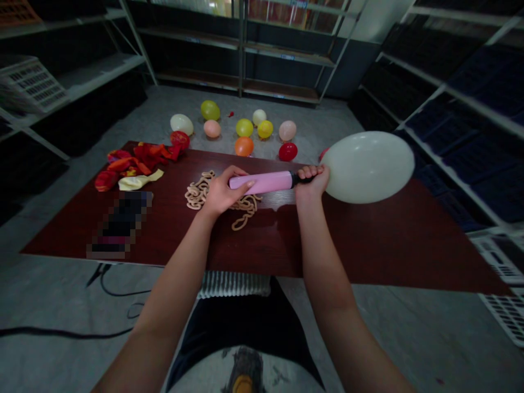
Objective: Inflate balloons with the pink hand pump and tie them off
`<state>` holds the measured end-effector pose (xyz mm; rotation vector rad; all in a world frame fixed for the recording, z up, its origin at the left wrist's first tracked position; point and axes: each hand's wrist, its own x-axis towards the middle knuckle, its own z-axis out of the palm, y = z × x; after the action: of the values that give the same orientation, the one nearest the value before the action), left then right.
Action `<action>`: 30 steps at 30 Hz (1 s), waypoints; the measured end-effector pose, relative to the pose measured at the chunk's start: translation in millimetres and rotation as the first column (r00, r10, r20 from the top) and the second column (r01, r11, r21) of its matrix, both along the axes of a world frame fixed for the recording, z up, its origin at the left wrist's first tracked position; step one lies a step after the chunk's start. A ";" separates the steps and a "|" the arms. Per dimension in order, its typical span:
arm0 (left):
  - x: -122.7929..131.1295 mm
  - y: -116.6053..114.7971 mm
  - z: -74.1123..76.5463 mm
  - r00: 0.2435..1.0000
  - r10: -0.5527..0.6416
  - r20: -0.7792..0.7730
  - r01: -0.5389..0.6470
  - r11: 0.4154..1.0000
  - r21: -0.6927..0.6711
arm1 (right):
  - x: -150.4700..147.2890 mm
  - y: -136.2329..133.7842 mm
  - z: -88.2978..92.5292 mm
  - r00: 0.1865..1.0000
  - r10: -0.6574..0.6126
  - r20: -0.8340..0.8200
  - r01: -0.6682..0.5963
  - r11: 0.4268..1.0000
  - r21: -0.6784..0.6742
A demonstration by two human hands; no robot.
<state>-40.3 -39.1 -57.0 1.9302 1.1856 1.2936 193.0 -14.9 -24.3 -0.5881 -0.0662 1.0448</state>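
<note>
Dark shorts (241, 311) sit just short of the near edge of the dark red wooden table (368, 245). Left on the table lie crumpled red and orange deflated balloons (135, 155) and a pixelated object (120, 224), its markings unreadable. Inflated balloons (241, 131) occupy the grey floor (311, 117) beyond, before metal shelving (245, 54). The left hand (223, 191) rests above a looped tan strand (196, 194), its fingers (245, 185) closed over the pink hand pump (260, 183). The right hand (313, 183) has its fingers (315, 172) wrapped around the black nozzle (302, 179) at the neck of the inflated cream balloon (368, 166), which extends beyond the hand, over the table's far edge.
</note>
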 end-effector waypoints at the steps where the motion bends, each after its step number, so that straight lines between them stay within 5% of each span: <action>1: -0.8 0.5 1.0 1.000 0.011 0.012 -0.011 1.000 -0.003 | 2.4 -0.1 0.8 1.000 -0.005 -0.013 0.005 1.000 0.006; 9: -24.8 3.4 9.8 0.983 0.096 0.156 -0.089 0.995 -0.050 | 34.3 -1.8 6.3 0.991 -0.079 -0.106 0.081 0.997 0.019; 15: -37.0 6.5 1.5 0.905 0.211 0.369 -0.209 0.977 -0.047 | 40.4 -6.4 11.2 0.986 -0.107 -0.126 0.112 0.993 0.032; 25: -7.9 13.7 -9.6 0.747 0.154 0.647 -0.343 0.923 0.176 | 16.0 -9.7 12.9 0.983 -0.146 -0.108 0.146 0.989 -0.001; 30: 1.7 8.9 -12.9 0.759 0.169 0.629 -0.375 0.903 0.209 | -15.8 -11.3 9.9 0.989 -0.106 -0.099 0.101 0.993 -0.057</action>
<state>-38.7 -30.1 -70.0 1.3664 0.9786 2.1783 177.2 -26.2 -14.4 -0.5784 0.0809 0.9764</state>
